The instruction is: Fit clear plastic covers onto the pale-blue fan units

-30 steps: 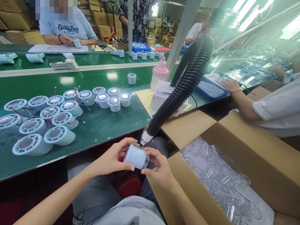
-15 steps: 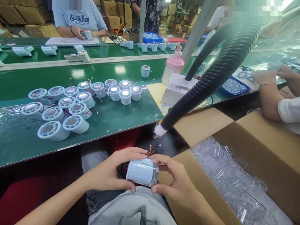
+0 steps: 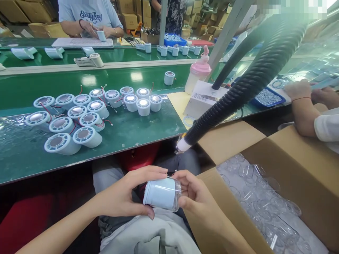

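Observation:
Over my lap, a light-blue cylindrical housing (image 3: 160,193) lies on its side between my hands. My left hand (image 3: 129,192) grips its left end, fingers over the top and thumb underneath. A clear plastic cap (image 3: 177,195) covers the right end of the housing. My right hand (image 3: 197,197) is closed at that cap, with thumb and curled fingertips against its edge. Only a small tip of the wires shows by my right fingers. Several similar blue housings (image 3: 87,135) with red wires stand on the green bench to the upper left.
An open cardboard box (image 3: 291,169) of clear plastic caps (image 3: 254,197) stands at right. A black ribbed hose (image 3: 225,102) hangs down close above my hands. A pink-topped bottle (image 3: 198,72) is on the bench (image 3: 143,132). Co-workers' hands (image 3: 298,90) are at right and across the belt.
My right thumb and fingers have shifted on the cap, and the fingers are more curled. The wires that stood up above the housing are now mostly out of sight.

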`<state>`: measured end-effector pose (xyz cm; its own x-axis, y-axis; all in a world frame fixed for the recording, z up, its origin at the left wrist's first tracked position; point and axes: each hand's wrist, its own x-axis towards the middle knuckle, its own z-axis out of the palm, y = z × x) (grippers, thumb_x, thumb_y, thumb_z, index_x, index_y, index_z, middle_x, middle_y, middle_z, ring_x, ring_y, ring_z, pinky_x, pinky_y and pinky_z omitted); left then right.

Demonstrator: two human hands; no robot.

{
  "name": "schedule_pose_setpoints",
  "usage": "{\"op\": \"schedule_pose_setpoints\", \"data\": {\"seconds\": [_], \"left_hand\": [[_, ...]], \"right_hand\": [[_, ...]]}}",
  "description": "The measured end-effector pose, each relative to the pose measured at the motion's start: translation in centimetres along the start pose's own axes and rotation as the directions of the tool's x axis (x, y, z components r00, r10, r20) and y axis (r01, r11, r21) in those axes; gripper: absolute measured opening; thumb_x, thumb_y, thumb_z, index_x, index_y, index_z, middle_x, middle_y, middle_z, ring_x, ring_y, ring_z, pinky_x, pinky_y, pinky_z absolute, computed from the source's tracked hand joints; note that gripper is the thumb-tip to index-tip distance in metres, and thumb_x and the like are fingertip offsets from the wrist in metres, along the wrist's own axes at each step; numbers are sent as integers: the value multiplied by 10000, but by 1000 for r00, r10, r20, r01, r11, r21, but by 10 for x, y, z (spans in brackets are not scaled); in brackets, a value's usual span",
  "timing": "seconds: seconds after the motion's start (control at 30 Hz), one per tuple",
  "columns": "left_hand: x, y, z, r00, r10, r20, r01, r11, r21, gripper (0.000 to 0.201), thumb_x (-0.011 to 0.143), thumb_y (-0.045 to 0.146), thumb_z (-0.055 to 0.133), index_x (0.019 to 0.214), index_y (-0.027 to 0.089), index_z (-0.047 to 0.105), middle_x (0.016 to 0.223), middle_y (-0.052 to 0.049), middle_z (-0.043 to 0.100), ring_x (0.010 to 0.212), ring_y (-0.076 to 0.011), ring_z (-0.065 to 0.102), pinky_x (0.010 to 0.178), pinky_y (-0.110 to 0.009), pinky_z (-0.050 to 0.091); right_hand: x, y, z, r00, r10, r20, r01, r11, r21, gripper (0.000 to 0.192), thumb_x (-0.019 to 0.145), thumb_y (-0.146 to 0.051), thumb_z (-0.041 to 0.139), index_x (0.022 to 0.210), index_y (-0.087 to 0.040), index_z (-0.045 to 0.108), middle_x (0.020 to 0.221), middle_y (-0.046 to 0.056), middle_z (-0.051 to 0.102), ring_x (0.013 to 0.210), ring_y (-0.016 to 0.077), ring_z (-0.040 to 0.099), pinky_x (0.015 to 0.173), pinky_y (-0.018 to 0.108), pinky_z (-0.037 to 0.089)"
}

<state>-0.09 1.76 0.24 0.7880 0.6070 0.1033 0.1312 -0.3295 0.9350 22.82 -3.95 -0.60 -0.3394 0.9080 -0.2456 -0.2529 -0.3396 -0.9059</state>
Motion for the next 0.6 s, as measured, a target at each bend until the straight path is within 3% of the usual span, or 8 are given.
{"op": "schedule_pose_setpoints", "data": {"seconds": [0.17,0.33,0.6], "left_hand": [[-1,0,0,1000,13,3,-13,1000,10,750,680,250,795,1335,344,442,1386,-90,494,1259,-304,478,1041,-444,393],[0,-3,-1,998,56,11,-56,998,2,762,682,261,796,1345,327,427,1386,-112,489,1248,-302,490,1028,-448,407],[1,-5,1,999,48,17,-48,999,-13,788,675,223,802,1348,354,415,1406,-88,469,1264,-289,473,1043,-432,394]], "right_hand": [[4,-3,5,996,89,-2,-88,989,116,458,676,-536,738,899,-198,524,710,-41,572,585,80,554,527,181,499],[7,5,6,986,163,28,-165,978,129,462,736,-596,642,859,-189,462,596,-44,607,446,91,598,430,182,499],[12,13,10,941,332,61,-337,914,225,533,720,-718,524,793,-199,428,485,-21,620,328,99,552,277,129,395]]}}
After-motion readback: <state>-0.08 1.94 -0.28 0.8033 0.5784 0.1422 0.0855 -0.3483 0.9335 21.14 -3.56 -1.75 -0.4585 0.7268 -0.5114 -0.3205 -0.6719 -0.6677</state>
